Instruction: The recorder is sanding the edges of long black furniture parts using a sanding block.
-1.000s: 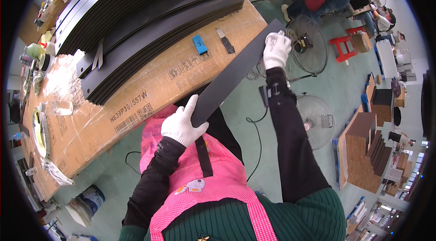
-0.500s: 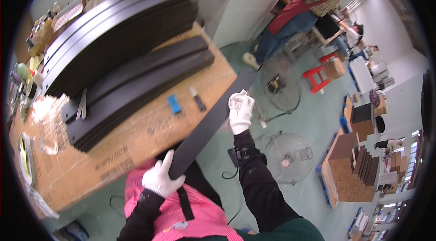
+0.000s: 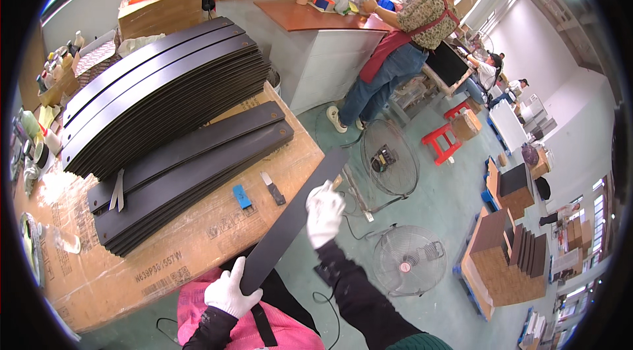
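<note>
A long, flat black slat (image 3: 283, 231) slants up and away from me, its near end at my body. My left hand (image 3: 231, 292), in a white glove, grips that near end with the thumb over its face. Farther along, my white-gloved right hand (image 3: 325, 213) is closed at the slat's right edge; a small tan bit shows by its fingers, too little to name. On the cardboard-covered table (image 3: 198, 244) left of the slat lie a blue block (image 3: 242, 196) and a dark-handled knife-like tool (image 3: 272, 188). Beyond them are a low pile of black slats (image 3: 198, 172) and a taller stack (image 3: 165, 80).
Thin pale strips (image 3: 117, 193) lie on the low pile. Bottles (image 3: 49, 139) crowd the table's left edge. Two floor fans (image 3: 389, 159) stand to the right, near red stools (image 3: 442, 144). A co-worker (image 3: 409, 40) stands at a red-brown counter (image 3: 297, 15). Loaded pallets (image 3: 504, 264) sit farther right.
My right hand has come down along the slat toward me, while my left hand keeps its hold on the near end. My view has tilted up, showing more of the room.
</note>
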Tool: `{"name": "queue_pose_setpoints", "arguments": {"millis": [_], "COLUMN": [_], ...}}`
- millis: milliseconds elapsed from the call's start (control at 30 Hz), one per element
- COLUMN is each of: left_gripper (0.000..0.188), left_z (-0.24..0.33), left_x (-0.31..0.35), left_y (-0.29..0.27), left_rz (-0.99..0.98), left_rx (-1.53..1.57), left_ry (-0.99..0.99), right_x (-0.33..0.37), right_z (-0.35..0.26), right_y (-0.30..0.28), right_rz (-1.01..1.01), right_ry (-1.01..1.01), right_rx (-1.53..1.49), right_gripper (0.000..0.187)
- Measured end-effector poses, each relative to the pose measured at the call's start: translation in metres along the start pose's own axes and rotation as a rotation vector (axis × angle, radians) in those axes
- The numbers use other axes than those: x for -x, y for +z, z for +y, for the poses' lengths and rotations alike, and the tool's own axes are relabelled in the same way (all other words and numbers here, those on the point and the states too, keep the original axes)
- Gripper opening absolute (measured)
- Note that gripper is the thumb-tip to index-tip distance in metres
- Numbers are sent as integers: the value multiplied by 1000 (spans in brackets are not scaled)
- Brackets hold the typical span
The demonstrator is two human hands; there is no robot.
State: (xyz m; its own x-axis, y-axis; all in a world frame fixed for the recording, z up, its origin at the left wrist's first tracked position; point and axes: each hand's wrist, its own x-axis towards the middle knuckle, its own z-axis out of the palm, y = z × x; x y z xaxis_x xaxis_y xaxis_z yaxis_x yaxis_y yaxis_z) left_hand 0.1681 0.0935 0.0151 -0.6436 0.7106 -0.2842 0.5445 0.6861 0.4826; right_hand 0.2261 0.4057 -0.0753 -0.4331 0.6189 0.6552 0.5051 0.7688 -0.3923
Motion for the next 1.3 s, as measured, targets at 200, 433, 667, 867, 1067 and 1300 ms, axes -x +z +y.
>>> {"name": "queue_pose_setpoints", "arguments": {"millis": [200, 433, 667, 867, 1067, 1300], "left_gripper": [95, 95, 92, 87, 89, 89], "left_z": [-7, -2, 3, 7, 10, 6], "left_x": [-8, -6, -2, -3, -9, -10], "left_y": [11, 7, 7, -1, 2, 2], "left_rz": [139, 82, 93, 49, 63, 61], "left_rx": [5, 6, 3, 29, 29, 36], "left_ry": [92, 11, 20, -40, -21, -22], "right_x": [114, -18, -79, -178, -207, -119], "right_z": [-115, -78, -18, 47, 79, 36], "right_y": [-83, -100, -17, 42, 60, 24], "right_rz": [-304, -340, -626, -604, -491, -530], "right_ry": [-86, 367, -277, -56, 58, -414], "right_rx": [-585, -1104, 160, 378, 430, 430], "right_gripper": [26, 20, 19, 21, 17, 21]}}
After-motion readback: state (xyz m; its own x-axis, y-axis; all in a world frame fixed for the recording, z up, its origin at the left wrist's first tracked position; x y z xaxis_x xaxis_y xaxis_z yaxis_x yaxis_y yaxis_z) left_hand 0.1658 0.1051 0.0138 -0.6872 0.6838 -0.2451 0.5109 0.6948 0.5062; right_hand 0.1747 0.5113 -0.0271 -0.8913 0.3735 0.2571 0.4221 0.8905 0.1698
